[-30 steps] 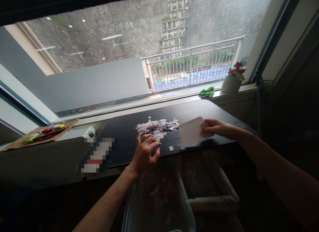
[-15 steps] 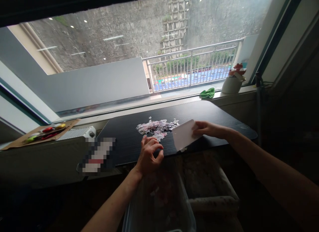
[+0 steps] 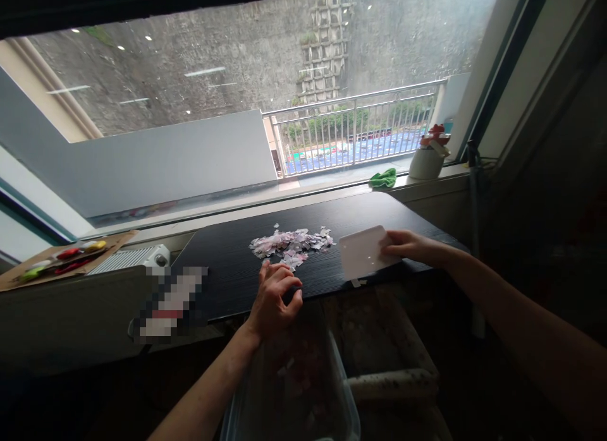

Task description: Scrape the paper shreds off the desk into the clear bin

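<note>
My right hand [image 3: 405, 246] grips the right end of a flat white rectangular plastic board [image 3: 363, 254] with rounded corners, tilted over the black tabletop [image 3: 227, 280]. A few pale paper scraps [image 3: 358, 282] lie at the table's front edge just under the board. To the left of the board spreads a pile of torn white and pinkish paper scraps [image 3: 289, 242]. My left hand [image 3: 277, 296] is at the front edge beside this pile, fingers loosely bent and thumb apart, holding nothing visible. Below it stands a clear plastic bin [image 3: 348, 390] with dim scraps inside.
Right of the bin is a dark, worn box or stool [image 3: 393, 384]. A green cloth [image 3: 383, 178] and a whitish bottle with a red top [image 3: 427, 157] sit on the windowsill. At left are a white radiator [image 3: 137, 261] and brown cardboard [image 3: 107, 242] with coloured items.
The camera view has shifted slightly, so the whole scene sits further left. My right hand and the white board have moved right, away from the pile. My left hand keeps its place and shape.
</note>
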Action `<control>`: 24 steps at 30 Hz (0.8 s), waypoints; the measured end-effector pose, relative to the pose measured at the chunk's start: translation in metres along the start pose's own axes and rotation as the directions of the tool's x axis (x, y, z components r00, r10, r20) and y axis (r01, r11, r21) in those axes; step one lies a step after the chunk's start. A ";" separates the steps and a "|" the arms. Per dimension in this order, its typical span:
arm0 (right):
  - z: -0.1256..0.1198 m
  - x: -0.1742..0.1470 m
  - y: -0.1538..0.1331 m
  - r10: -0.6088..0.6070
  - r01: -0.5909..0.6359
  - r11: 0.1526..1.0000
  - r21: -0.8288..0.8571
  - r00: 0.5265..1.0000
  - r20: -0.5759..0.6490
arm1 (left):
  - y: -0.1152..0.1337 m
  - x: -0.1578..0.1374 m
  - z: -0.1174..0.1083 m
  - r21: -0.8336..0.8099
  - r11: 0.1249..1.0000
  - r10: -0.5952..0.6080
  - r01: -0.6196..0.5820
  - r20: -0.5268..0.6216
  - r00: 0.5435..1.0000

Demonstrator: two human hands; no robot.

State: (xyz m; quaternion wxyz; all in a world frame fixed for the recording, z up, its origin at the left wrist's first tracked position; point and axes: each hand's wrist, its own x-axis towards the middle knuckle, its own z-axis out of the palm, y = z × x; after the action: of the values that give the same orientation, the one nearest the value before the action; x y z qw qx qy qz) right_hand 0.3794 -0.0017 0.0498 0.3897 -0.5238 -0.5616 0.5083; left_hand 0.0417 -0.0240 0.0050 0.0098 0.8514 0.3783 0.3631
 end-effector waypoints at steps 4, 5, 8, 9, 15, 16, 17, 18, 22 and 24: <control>-0.001 -0.005 0.000 0.009 -0.008 1.000 -0.020 1.000 0.014 | 0.000 0.000 0.000 0.006 1.000 0.009 -0.009 0.002 1.000; -0.001 -0.006 0.000 0.011 -0.011 1.000 -0.021 1.000 0.018 | 0.000 -0.001 0.000 0.010 1.000 0.013 -0.013 0.004 1.000; -0.004 -0.007 0.003 0.010 -0.010 1.000 -0.026 1.000 0.010 | -0.001 -0.001 0.000 0.016 1.000 0.019 -0.019 0.000 1.000; -0.006 -0.008 0.004 0.007 -0.007 0.999 -0.032 1.000 -0.007 | -0.001 -0.001 0.000 0.016 1.000 0.019 -0.019 -0.002 1.000; -0.009 -0.022 0.010 0.013 -0.020 0.998 -0.066 0.994 -0.104 | -0.002 0.000 0.000 0.016 1.000 0.019 -0.019 0.003 1.000; -0.009 -0.025 0.010 0.011 -0.018 0.998 -0.067 0.994 -0.107 | -0.002 0.000 0.000 0.016 1.000 0.020 -0.020 0.004 1.000; -0.008 -0.028 0.011 0.005 -0.012 0.998 -0.065 0.994 -0.112 | -0.001 0.000 0.000 0.016 1.000 0.021 -0.022 0.004 1.000; -0.008 -0.030 0.011 -0.004 -0.004 0.998 -0.062 0.992 -0.122 | -0.001 0.000 -0.001 0.015 1.000 0.022 -0.022 0.004 1.000; -0.007 -0.037 0.015 -0.044 0.028 0.996 -0.080 0.976 -0.211 | 0.000 0.000 0.000 0.013 1.000 0.024 -0.024 0.000 1.000; -0.007 -0.038 0.017 -0.059 0.036 0.994 -0.102 0.972 -0.228 | 0.000 0.000 0.000 0.013 1.000 0.024 -0.024 -0.003 1.000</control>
State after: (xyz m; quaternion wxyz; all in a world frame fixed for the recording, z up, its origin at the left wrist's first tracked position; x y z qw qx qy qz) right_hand 0.3951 -0.0393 0.0384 0.4384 -0.5839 -0.5492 0.4065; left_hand 0.0415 -0.0243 0.0052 -0.0007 0.8554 0.3706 0.3619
